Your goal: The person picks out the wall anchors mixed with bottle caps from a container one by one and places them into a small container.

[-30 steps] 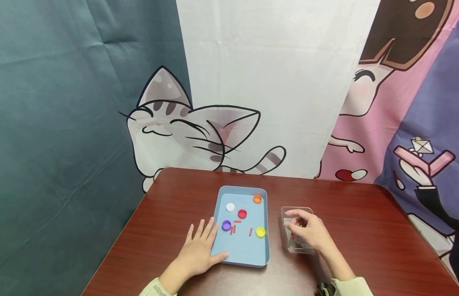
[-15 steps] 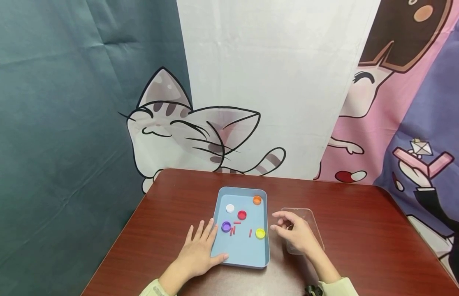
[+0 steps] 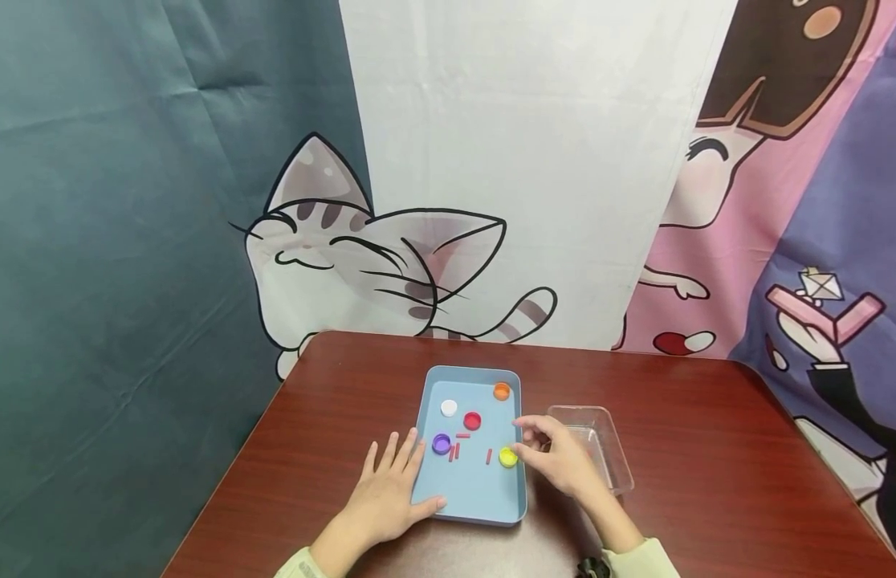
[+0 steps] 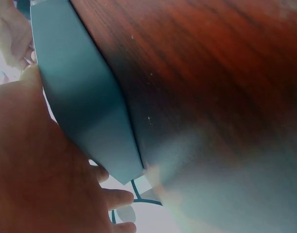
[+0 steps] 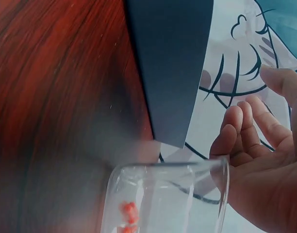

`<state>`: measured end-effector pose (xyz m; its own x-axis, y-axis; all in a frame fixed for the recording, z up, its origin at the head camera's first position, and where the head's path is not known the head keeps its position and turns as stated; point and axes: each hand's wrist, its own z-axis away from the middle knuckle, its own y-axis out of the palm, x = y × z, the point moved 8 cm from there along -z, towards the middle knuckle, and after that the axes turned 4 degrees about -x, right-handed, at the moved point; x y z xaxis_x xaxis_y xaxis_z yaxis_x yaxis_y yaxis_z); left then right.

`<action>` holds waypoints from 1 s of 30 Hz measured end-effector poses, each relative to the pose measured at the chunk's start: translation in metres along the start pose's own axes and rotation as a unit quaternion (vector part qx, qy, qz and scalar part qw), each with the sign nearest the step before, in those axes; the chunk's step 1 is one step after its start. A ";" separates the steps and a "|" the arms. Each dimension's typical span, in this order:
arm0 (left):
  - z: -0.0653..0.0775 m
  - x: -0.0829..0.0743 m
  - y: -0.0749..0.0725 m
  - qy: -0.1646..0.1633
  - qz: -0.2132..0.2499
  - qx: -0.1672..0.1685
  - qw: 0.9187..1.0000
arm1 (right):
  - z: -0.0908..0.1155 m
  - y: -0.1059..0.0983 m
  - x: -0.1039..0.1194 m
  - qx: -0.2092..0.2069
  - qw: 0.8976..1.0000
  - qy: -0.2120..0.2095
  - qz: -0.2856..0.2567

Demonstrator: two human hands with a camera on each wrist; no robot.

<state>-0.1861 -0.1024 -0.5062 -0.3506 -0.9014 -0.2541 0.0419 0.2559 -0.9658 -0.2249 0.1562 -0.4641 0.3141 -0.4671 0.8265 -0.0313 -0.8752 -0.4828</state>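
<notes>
My left hand [image 3: 381, 494] lies spread over the left edge of the blue tray [image 3: 473, 491]. In the left wrist view its palm is beside the tray's outer wall [image 4: 83, 92]. My right hand [image 3: 562, 459] hovers over the tray's right rim, its thumb and forefinger apart and nothing visible between them; the other fingers [image 5: 236, 128] are curled. Its thumb tip overlaps a yellow cap [image 3: 507, 459]. The tray also holds a purple cap [image 3: 441, 444], a red cap [image 3: 473, 421], a white cap [image 3: 449, 409], an orange cap [image 3: 502, 392] and several short red sticks [image 3: 489, 456].
A clear plastic box [image 3: 620, 456] stands to the tray's right, partly behind my right hand. Blurred red pieces [image 5: 130, 212] show through its wall in the right wrist view. The brown table [image 3: 708, 449] meets a printed curtain [image 3: 549, 160] at the back.
My right hand has moved left, from above the clear box to the tray's right rim, uncovering more of the box. My left hand has stayed on the tray's left edge.
</notes>
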 end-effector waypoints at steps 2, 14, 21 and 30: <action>0.000 0.000 0.000 0.000 -0.001 -0.001 1.000 | 0.000 0.004 0.001 0.004 1.000 -0.006 -0.001; -0.002 0.001 0.000 0.001 -0.008 -0.004 1.000 | 0.001 0.024 0.009 0.037 0.998 -0.030 0.041; -0.001 0.001 0.000 -0.001 -0.002 0.000 1.000 | 0.002 0.030 0.012 0.049 0.997 -0.025 0.062; -0.001 0.000 0.000 0.003 -0.004 -0.004 1.000 | 0.001 0.037 0.010 0.057 0.993 -0.029 0.097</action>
<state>-0.1868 -0.1019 -0.5059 -0.3566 -0.9010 -0.2469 0.0329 0.2520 -0.9672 -0.2215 0.1198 -0.4741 0.3671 -0.6153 0.6976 0.0093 -0.7475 -0.6642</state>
